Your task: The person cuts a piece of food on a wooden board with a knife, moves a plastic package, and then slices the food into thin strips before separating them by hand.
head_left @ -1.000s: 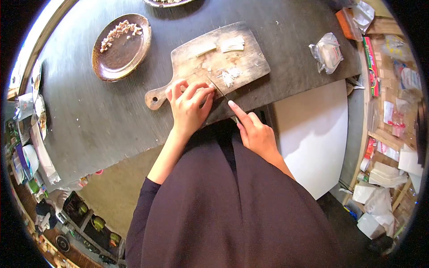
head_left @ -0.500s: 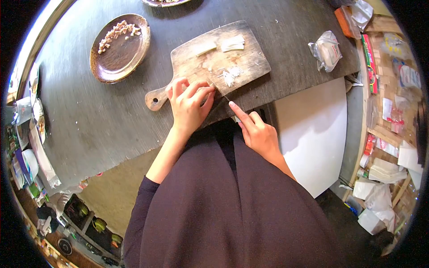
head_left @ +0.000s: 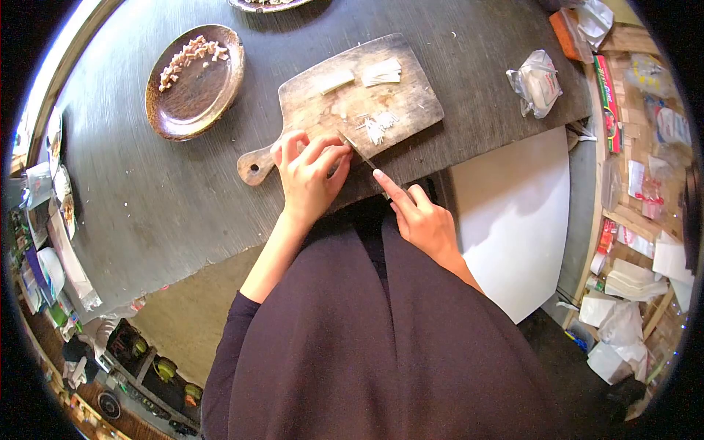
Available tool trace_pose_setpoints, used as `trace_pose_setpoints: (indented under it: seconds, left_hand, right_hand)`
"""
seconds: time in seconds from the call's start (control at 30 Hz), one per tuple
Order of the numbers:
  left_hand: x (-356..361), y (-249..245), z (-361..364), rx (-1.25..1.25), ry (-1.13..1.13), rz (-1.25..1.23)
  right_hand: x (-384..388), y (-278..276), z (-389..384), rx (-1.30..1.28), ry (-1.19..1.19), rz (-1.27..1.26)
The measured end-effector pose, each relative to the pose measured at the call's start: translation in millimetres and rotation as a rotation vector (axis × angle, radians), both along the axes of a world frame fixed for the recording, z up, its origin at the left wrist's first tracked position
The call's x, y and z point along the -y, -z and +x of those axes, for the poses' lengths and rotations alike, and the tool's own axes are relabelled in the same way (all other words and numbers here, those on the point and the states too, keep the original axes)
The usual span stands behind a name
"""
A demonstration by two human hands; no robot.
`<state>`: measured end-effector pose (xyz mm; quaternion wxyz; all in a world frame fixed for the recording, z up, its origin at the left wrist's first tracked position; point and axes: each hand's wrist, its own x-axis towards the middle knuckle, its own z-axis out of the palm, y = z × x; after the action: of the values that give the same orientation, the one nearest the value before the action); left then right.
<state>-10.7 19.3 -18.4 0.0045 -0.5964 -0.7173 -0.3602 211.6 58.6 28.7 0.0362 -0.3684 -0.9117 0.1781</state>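
Observation:
A wooden cutting board (head_left: pixel 315 106) lies at the near edge of the dark table. Over its near side, my left hand (head_left: pixel 312 172) is bent with curled fingers pressed down; whatever is under the fingertips is hidden. My right hand (head_left: pixel 425 224) grips a knife (head_left: pixel 361 154), its index finger stretched along the back of the blade. The blade's tip reaches the board right beside my left fingertips. On the board, a heap of thin white slivers (head_left: pixel 378 127) lies beyond the knife. Farther back are two bundles of pale sticks, one on the left (head_left: pixel 336 81) and one on the right (head_left: pixel 383 72).
On the table (head_left: pixel 125 213), a brown plate (head_left: pixel 198 110) holds small pinkish-brown pieces. Part of another dish (head_left: pixel 270 6) shows at the top edge. A knotted plastic bag (head_left: pixel 537 84) sits right of the board. Packages line the slatted wall (head_left: pixel 631 213) on the right.
The knife blade has turned slightly, so more of its flat side shows, and its tip has shifted a little left. My left hand stays in nearly the same place.

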Motion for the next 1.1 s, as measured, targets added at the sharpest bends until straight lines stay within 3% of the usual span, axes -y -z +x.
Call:
trace_pose_setpoints:
  seconds: [0.77, 1.1]
  left_hand:
    - [1.7, 2.1, 3.3, -0.004, -0.029, -0.001]
    - [2.3, 4.4, 5.6, -0.024, -0.045, 0.004]
  right_hand:
    - [-6.8, 5.5, 4.1, -0.079, -0.011, -0.046]
    - [-10.4, 13.1, -3.7, -0.035, -0.019, 0.049]
